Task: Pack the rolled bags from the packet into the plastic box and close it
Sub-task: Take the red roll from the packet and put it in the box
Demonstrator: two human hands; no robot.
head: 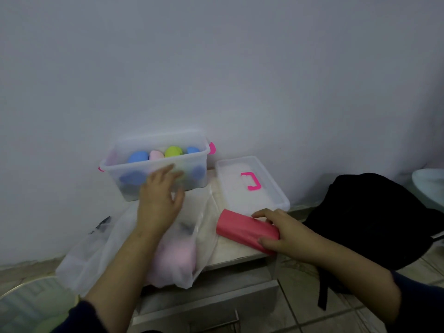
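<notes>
Gripping one end of a pink rolled bag (245,230), the right hand (286,233) lies at about 4 o'clock in the head view, the roll stretching from it toward 10 o'clock on the surface (236,254). At 11 o'clock of the roll stands the open plastic box (156,164) with coloured rolls inside; its lid (252,183) lies at the roll's 12 o'clock. The left hand (159,200), fingers spread and holding nothing, hovers over the translucent packet (101,255), in front of the box.
</notes>
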